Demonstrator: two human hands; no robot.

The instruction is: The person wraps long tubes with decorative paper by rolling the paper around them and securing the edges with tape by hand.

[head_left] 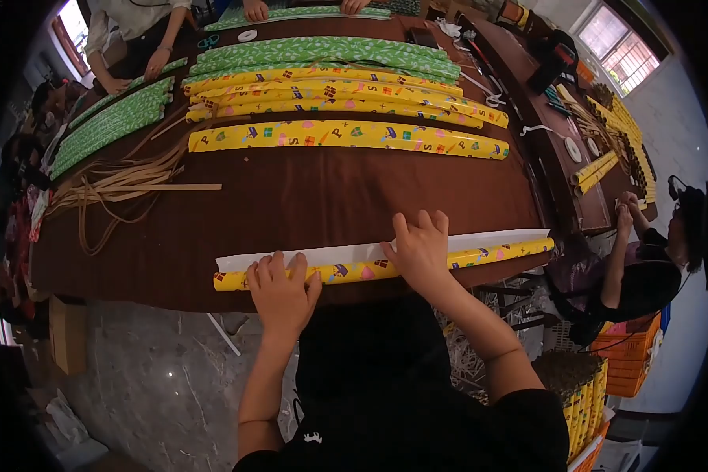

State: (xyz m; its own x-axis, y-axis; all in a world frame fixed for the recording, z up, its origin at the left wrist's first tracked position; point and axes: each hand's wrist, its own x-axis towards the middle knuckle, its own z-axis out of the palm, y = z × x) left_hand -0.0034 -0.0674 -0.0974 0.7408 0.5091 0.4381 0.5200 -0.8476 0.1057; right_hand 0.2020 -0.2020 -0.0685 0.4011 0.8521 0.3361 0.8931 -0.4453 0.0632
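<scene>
A yellow patterned paper roll (354, 273) lies along the near edge of the brown table, with a strip of its white underside showing on the far side. My left hand (281, 289) rests on the roll's left part, fingers bent over the white strip and apart. On the middle of the roll is my right hand (422, 248), its fingers curled with the tips raised above the white strip and the thumb reaching left. Neither hand is closed round the roll. Farther back lies a single yellow wrapped roll (346, 139).
More yellow rolls (330, 93) and green rolls (322, 51) lie behind. Tan strips (126, 189) hang at the left. Co-workers' hands (159, 59) are at the far side. Another person (645, 267) sits at the right near orange crates (628, 354).
</scene>
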